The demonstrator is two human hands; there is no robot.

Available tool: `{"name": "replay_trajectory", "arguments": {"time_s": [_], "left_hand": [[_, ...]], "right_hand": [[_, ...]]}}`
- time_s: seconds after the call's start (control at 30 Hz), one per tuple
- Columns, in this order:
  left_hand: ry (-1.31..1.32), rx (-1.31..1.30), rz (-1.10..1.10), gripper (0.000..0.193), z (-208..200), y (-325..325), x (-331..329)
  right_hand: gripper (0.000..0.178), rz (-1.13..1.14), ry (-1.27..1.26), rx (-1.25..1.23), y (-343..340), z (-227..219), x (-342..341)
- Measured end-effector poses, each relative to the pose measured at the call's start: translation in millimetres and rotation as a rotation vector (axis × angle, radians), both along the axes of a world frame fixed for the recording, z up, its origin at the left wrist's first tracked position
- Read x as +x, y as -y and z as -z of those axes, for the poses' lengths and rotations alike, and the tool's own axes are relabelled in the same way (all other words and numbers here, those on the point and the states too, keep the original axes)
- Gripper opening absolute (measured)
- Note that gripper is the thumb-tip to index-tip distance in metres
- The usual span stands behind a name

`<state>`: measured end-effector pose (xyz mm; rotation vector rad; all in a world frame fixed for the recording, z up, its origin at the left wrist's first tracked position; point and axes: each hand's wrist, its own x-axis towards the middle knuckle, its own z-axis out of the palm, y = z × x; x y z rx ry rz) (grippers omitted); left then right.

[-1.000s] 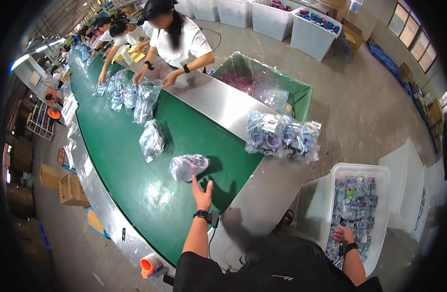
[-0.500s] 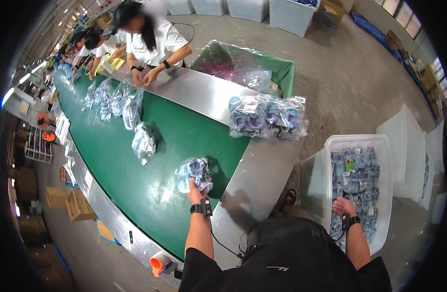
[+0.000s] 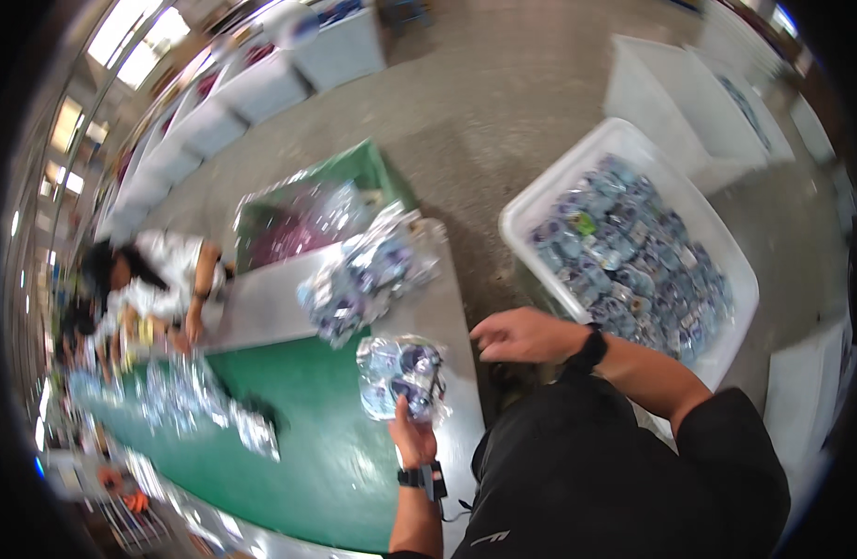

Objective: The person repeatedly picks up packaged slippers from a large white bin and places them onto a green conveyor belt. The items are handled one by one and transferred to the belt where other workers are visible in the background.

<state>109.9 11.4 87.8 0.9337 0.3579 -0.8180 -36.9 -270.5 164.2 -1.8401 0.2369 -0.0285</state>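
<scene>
My left hand point(image 3: 414, 436) grips a clear plastic bag of light-blue and purple shoes point(image 3: 400, 377) by its near edge, with the thumb on top. The bag is over the edge between the green belt point(image 3: 307, 494) and the metal table border. To the right of it, my right hand point(image 3: 526, 335) hangs in the air, fingers loosely bent and a little apart, holding nothing. A pile of similar bagged shoes point(image 3: 377, 265) lies on the metal corner just beyond the held bag.
A white bin point(image 3: 531, 224) full of bagged shoes stands at my right. Behind the table is a green container point(image 3: 391, 177) lined with plastic film. More bags point(image 3: 181, 396) lie along the belt at left, near a co-worker in white point(image 3: 167, 270). Other white bins point(image 3: 340, 51) stand farther back.
My view has swung to the right. My left hand has brought the bag off the belt toward the metal corner. My right hand has come from over the bin toward the bag.
</scene>
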Motion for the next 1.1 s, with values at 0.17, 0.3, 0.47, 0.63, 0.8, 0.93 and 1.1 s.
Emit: {"name": "replay_trajectory", "arguments": {"time_s": [0.17,0.3,0.47,0.63,0.8,0.93,1.1], "left_hand": [[-0.090,-0.008,0.300,0.036,-9,68,-44],[-0.144,-0.008,0.461,0.041,-18,110,-62],[-0.273,0.134,0.599,0.036,-15,155,-92],[-0.179,0.123,0.769,0.041,-16,184,-111],[0.193,0.299,0.748,0.045,-4,167,-102],[0.298,0.456,0.692,0.046,13,119,-93],[0.244,0.646,0.582,0.046,35,53,-94]], "right_hand": [[0.060,-0.147,0.073,-0.281,-16,18,-11],[0.070,-0.045,0.058,-0.416,-1,29,-36],[0.064,0.050,-0.122,-0.385,27,42,-69],[0.054,0.204,-0.289,-0.385,75,61,-117],[0.053,0.204,-0.506,-0.390,159,75,-173],[0.051,0.363,-0.556,-0.633,249,71,-212],[0.048,0.715,-0.502,-0.958,355,56,-240]]}}
